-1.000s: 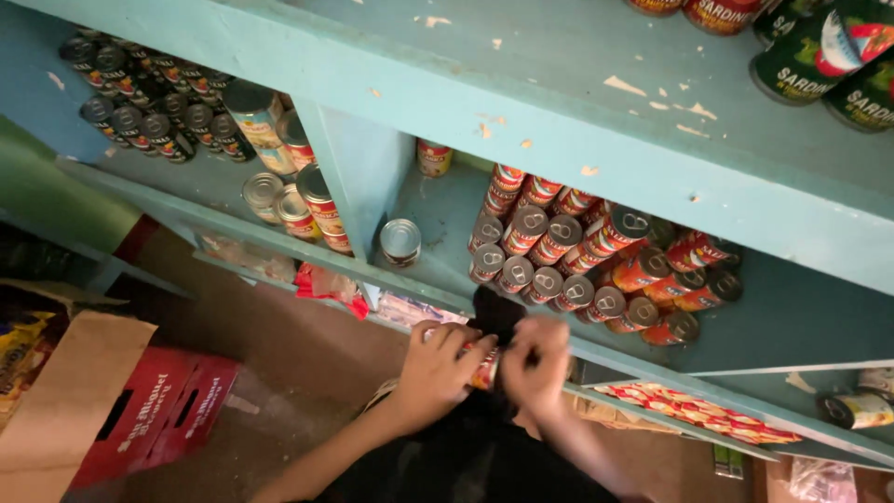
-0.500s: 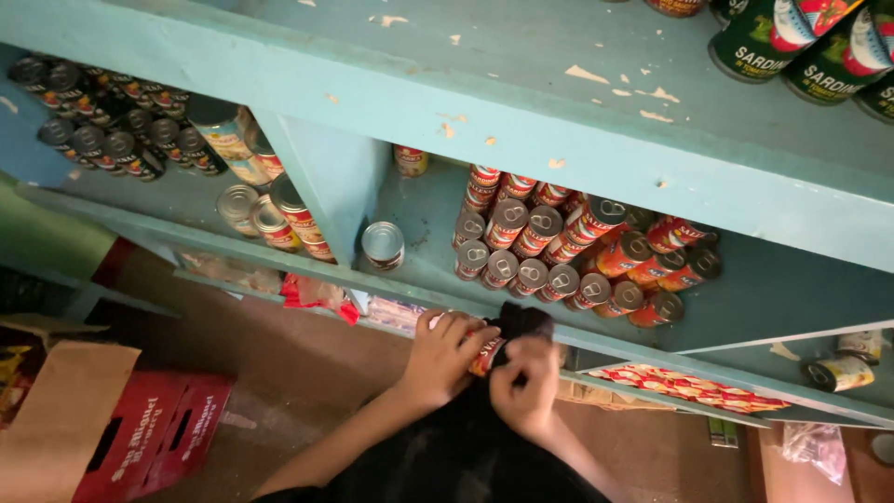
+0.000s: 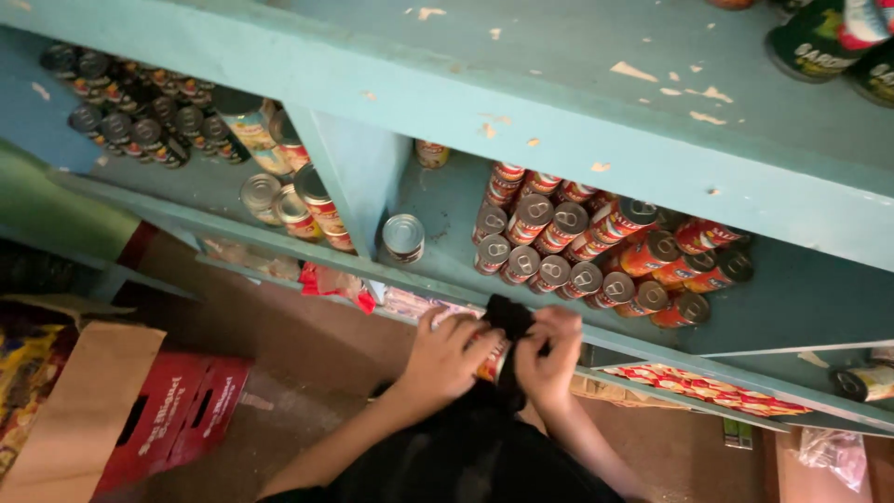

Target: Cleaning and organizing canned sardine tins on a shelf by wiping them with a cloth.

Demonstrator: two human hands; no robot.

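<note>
Here both hands meet just below the front edge of the teal shelf (image 3: 438, 279); the left hand (image 3: 447, 354) is curled round a small can (image 3: 489, 361) with a red and orange label, while the right hand (image 3: 548, 359) pinches a black cloth (image 3: 507, 317) that is bunched over the can's top; neither hand is spread flat.

The risk, as I judge it, lies in the grip; the can is held in the air between the hands with cloth over part of it, so a slack hold could let it slip down to the floor (image 3: 307, 373) beside the red crate (image 3: 177, 419) and the cardboard box (image 3: 65, 410); an elbow lifted too far might also nudge the stacked cans (image 3: 577, 251) lying on their sides on the shelf, and those look ready to roll; the single upright tin (image 3: 403, 236) by the shelf divider (image 3: 349, 177) stands near the edge too.

As for the can itself, only a sliver shows between fingers and cloth; it seems a short round tin like those in the stack; whether its lid is clean or dented I cannot tell.
</note>
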